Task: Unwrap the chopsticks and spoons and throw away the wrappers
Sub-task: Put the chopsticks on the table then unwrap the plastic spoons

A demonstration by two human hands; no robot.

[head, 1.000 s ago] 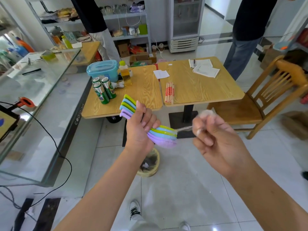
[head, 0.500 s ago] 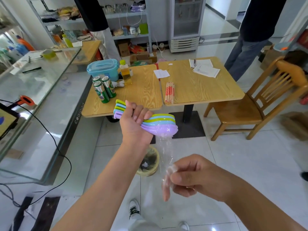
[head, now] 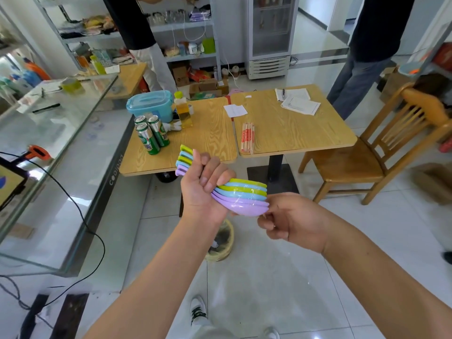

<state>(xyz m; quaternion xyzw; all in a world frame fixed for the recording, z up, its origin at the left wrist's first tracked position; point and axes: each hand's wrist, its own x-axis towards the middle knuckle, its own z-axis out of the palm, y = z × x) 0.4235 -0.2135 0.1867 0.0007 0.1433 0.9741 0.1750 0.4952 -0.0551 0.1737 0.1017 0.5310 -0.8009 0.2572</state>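
Observation:
My left hand (head: pixel 203 189) grips a stack of green, blue and purple plastic spoons (head: pixel 244 195) by the handles, bowls pointing right. Clear plastic wrapper (head: pixel 241 200) still clings around the bowls. My right hand (head: pixel 291 221) is curled at the tip of the lowest purple bowl, its fingertips pinched on the film there. A bundle of wrapped chopsticks (head: pixel 247 138) lies on the right wooden table (head: pixel 305 133) near its front edge. A small round yellow waste basket (head: pixel 221 243) stands on the floor right under my hands, partly hidden by my left forearm.
The left table (head: pixel 208 143) carries three green cans (head: pixel 151 135), a blue lidded box (head: pixel 150 106) and a yellow bottle (head: pixel 183 110). Papers lie on the right table. A wooden chair (head: pixel 381 148) stands right, a glass counter (head: pixel 49 143) left. Two people stand behind the tables.
My right hand, which had pulled a strip of clear film down and away from the spoons, has come back up to the bowl tips. My left hand has tilted the stack slightly.

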